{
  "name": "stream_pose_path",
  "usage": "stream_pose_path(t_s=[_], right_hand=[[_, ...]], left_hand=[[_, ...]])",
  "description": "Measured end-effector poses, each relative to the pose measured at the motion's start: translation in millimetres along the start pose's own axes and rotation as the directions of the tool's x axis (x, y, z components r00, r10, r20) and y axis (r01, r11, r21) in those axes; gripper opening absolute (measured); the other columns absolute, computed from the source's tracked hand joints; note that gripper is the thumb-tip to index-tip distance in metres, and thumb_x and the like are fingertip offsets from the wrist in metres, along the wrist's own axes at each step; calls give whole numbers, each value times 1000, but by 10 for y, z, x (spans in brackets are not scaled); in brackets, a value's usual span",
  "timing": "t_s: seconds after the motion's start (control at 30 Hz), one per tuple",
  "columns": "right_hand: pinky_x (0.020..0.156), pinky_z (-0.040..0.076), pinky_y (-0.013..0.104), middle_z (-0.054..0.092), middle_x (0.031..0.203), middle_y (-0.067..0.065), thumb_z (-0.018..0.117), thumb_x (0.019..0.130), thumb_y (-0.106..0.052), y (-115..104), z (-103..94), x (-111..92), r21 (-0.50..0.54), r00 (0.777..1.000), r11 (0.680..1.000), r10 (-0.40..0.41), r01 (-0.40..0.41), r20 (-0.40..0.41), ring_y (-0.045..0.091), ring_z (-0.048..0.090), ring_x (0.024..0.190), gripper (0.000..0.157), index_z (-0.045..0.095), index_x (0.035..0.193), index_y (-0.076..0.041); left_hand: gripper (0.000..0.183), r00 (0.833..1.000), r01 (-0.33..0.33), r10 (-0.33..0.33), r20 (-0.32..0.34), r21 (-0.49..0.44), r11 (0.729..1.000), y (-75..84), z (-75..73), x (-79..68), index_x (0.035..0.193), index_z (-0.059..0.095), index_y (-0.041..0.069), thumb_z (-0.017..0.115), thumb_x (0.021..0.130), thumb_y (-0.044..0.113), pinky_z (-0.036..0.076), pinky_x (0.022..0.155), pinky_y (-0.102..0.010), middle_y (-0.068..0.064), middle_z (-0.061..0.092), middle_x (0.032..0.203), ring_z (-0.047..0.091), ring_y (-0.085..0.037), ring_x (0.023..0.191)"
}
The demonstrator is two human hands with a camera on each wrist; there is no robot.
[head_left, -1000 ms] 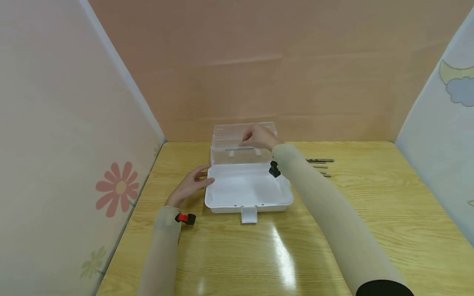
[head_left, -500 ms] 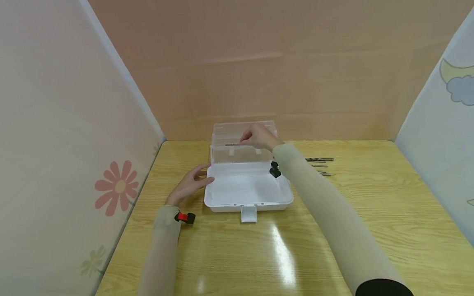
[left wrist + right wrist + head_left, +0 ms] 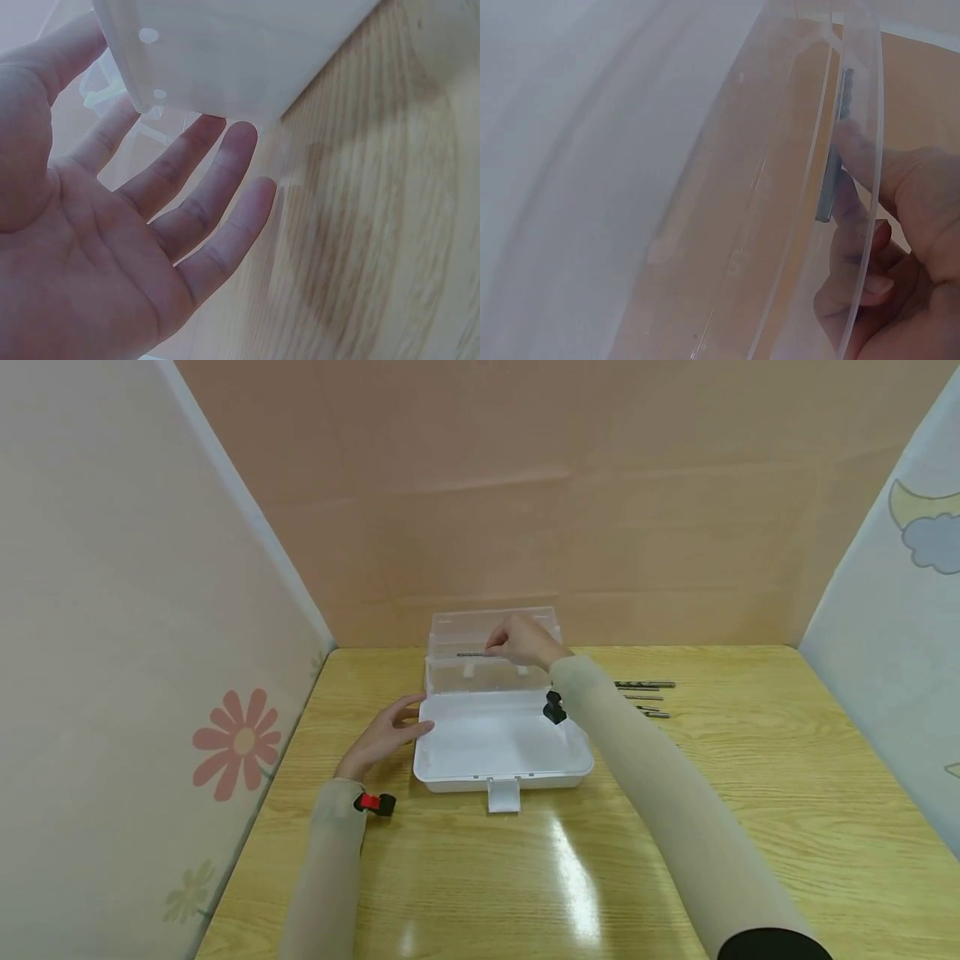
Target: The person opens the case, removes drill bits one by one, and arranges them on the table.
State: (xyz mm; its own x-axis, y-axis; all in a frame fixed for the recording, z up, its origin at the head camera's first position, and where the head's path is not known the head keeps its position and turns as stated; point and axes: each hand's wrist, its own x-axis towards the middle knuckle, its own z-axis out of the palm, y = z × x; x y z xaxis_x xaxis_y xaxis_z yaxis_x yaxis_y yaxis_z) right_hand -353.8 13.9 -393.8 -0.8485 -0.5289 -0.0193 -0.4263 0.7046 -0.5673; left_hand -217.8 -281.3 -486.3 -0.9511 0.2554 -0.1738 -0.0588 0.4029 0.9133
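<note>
In the head view my right hand (image 3: pixel 525 642) pinches a slim metal drill bit (image 3: pixel 470 654) over the clear plastic lid (image 3: pixel 491 677). In the right wrist view the drill bit (image 3: pixel 829 187) shows through clear plastic, between the thumb and fingertips. The lid is raised behind the white plastic box (image 3: pixel 502 739), whose latch (image 3: pixel 504 795) hangs down in front. My left hand (image 3: pixel 382 735) rests at the box's left side, thumb over the rim. In the left wrist view its loosely spread fingers (image 3: pixel 202 199) reach along the box's outer wall (image 3: pixel 225 60).
Several more metal drill bits (image 3: pixel 648 684) lie on the wooden table (image 3: pixel 750 777) to the right of the box, partly hidden by my right sleeve (image 3: pixel 660 777). A brown backdrop (image 3: pixel 637 510) stands behind the table, with patterned panels at both sides.
The drill bit has risen slightly from low over the clear lid between the first frame and the second, then stays nearly still. My left hand and the box keep their places.
</note>
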Motion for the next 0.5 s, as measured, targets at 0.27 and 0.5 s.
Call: stream_pose_path(t_s=[0.27, 0.5], right_hand=[[97, 58, 45, 80, 114, 8, 74, 103, -24, 79, -8, -40, 107, 999, 994, 31, -30, -8, 26, 71, 105, 18, 83, 109, -10], [98, 56, 45, 78, 118, 8, 73, 103, -27, 146, -53, -70, 183, 997, 980, 77, -73, -15, 26, 68, 109, 20, 82, 114, -12]], left_hand=[[74, 1000, -3, 3, -1, 25, 1000, -4, 23, -1, 166, 38, 24, 72, 103, 44, 47, 117, -60, -19, 44, 165, 50, -44, 147], [74, 1000, 5, -5, -1, 30, 1000, -10, 13, 17, 165, 40, 28, 72, 101, 48, 46, 118, -61, -18, 44, 165, 48, -45, 148]])
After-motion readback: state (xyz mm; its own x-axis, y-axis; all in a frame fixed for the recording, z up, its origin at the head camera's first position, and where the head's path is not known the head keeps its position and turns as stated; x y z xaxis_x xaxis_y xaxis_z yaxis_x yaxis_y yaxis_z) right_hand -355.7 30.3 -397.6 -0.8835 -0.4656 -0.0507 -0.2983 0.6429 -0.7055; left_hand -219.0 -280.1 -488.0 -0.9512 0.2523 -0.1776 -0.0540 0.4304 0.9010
